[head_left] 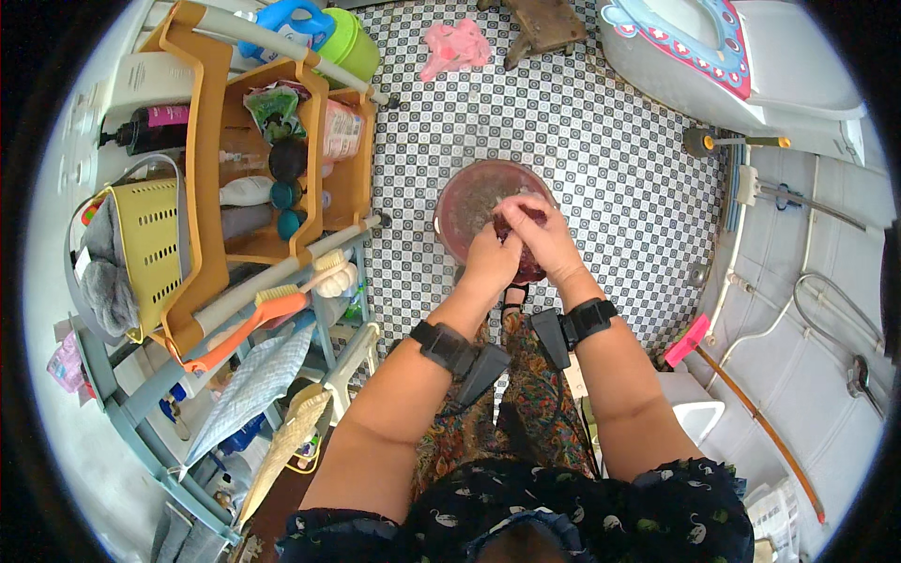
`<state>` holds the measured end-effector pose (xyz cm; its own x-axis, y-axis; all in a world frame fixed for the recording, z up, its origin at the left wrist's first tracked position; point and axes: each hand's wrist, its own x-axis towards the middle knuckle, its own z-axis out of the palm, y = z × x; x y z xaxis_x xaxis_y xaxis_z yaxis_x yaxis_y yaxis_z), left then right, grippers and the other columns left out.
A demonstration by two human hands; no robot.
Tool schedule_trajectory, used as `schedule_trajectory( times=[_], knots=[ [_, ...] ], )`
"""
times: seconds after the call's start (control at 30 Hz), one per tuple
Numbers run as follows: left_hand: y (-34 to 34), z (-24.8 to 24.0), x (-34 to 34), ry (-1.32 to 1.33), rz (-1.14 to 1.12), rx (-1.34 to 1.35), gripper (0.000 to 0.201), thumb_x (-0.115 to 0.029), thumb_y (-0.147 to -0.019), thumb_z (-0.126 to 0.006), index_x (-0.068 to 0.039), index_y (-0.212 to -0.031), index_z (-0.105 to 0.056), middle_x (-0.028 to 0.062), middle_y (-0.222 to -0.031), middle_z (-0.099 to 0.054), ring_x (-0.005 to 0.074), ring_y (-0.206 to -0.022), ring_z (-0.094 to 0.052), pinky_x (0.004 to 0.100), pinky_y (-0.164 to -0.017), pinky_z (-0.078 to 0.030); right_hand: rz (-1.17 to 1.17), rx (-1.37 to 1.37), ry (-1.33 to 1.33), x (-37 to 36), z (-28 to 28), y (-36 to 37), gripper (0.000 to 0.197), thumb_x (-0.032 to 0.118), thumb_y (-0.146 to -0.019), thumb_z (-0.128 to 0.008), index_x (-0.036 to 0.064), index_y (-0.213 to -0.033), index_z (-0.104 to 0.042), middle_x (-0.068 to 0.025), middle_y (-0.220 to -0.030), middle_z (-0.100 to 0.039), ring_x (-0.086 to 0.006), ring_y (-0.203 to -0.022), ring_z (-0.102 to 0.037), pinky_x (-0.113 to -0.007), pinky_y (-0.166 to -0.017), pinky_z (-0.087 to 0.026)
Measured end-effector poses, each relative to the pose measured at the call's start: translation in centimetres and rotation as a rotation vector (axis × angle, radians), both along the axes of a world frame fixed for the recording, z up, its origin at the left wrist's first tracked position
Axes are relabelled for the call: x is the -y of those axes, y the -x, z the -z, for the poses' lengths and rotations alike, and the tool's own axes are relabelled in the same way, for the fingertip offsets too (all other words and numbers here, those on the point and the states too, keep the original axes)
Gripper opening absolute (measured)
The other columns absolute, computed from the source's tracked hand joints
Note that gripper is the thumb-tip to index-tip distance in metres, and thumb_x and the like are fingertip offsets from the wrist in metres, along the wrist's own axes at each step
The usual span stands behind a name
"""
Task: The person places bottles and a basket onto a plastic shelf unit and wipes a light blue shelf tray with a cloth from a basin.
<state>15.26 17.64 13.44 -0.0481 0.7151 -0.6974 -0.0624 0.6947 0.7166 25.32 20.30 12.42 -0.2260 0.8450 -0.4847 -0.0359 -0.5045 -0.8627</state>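
Observation:
A round pinkish basin point(444, 202) with cloudy, sudsy-looking water stands on the tiled floor in front of me. Over its near right side my left hand point(492, 255) and my right hand point(547, 239) are close together, both closed on a dark red wet cloth point(531, 268). Part of the cloth bunches up between my fingers, and the rest hangs below them at the basin's near edge. What kind of garment or cloth it is, I cannot tell. A black strap with a box sits on each of my forearms.
On the left, an orange-brown shelf rack point(202, 122) carries bottles, a yellow basket point(150, 253) and an orange-handled brush point(249, 324). Beyond the basin lie a pink cloth point(456, 47) and a small wooden stool point(544, 28). At right are a toilet point(788, 56) and a wooden-handled pink tool point(688, 340).

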Motion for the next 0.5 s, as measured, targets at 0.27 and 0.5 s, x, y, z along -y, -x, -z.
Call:
schedule_trajectory(
  times=[0.27, 0.5],
  knots=[
    [-0.5, 1.1, -0.8, -0.122, 0.118, -0.306, 0.035, -0.025, -0.081, -0.045, 0.007, -0.094, -0.053, 0.0270, -0.084, -0.057, 0.0411, -0.084, -0.054, 0.0424, -0.074, -0.042, 0.192, 0.070, -0.057, -0.9, 1.2, 0.5, 0.028, 0.023, -0.082, -0.052, -0.0021, -0.072, -0.060, -0.0054, -0.071, -0.060, -0.0130, -0.068, -0.053, -0.025, -0.068, -0.042],
    [-0.4, 1.0, -1.2, -0.101, 0.179, -0.402, 0.040, -0.028, -0.079, -0.044, 0.010, -0.087, -0.053, 0.0295, -0.081, -0.056, 0.0417, -0.079, -0.055, 0.0437, -0.073, -0.042, 0.207, 0.226, -0.007, -1.9, 1.3, 0.5, 0.028, 0.020, -0.080, -0.048, -0.0039, -0.070, -0.059, -0.0091, -0.067, -0.060, -0.0151, -0.061, -0.052, -0.027, -0.063, -0.043]
  ],
)
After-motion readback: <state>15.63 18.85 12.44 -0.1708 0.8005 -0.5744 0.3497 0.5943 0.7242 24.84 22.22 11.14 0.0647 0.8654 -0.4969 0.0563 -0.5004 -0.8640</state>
